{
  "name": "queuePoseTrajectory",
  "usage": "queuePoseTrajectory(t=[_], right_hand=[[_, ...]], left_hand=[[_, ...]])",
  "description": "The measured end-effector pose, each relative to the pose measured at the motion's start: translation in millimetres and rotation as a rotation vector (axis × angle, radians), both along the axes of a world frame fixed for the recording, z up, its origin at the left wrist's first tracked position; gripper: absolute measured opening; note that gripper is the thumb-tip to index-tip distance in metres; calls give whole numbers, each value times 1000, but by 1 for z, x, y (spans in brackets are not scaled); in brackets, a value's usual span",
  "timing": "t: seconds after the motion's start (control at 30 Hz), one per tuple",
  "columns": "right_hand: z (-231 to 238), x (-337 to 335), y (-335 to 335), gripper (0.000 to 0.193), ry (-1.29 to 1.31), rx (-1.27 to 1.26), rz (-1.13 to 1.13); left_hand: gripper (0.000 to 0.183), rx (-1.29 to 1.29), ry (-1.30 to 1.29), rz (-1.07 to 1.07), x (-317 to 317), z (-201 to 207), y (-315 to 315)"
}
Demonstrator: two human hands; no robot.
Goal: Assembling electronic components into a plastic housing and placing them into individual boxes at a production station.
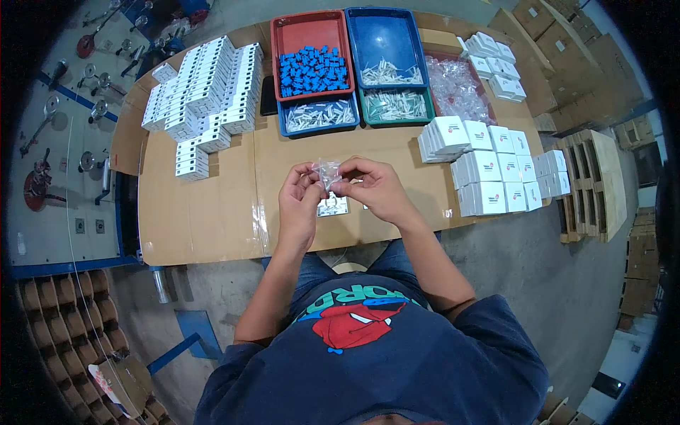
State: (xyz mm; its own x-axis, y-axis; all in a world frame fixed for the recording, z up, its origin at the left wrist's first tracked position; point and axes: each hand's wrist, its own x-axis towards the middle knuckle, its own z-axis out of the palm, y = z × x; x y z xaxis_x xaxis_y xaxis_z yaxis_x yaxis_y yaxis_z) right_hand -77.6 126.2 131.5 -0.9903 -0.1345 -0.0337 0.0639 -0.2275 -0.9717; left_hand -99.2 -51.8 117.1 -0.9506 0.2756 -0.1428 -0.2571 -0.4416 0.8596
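Note:
Between my two hands, above the near middle of the cardboard-covered table [219,227], is a small clear plastic bag [329,172]. My left hand [297,200] pinches its left side between thumb and fingers. The fingers of my right hand [377,188] are closed on its right side. Small pale pieces seem to show in the bag, but I cannot make out their kind. Just below the hands lies a flat white piece with dark markings [333,206], partly covered by them.
At the back stand a red tray [309,35] of blue plastic parts, blue trays [382,42] and a green tray [398,122] of small pale pieces, and clear bags [457,88]. White boxes are stacked left [205,85] and right [489,170]. Wooden pallets [595,184] stand beyond.

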Motion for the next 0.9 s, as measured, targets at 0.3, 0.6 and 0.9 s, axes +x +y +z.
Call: queuePoseTrajectory(t=[0.3, 0.6, 0.9], right_hand=[[3, 1, 0, 22, 90, 67, 21], [-2, -1, 0, 16, -2, -14, 14], [-1, -2, 1, 16, -21, -55, 1]], left_hand=[[33, 28, 41, 25, 2, -2, 1], [31, 53, 36, 10, 2, -4, 1], [31, 87, 4, 27, 3, 3, 3]])
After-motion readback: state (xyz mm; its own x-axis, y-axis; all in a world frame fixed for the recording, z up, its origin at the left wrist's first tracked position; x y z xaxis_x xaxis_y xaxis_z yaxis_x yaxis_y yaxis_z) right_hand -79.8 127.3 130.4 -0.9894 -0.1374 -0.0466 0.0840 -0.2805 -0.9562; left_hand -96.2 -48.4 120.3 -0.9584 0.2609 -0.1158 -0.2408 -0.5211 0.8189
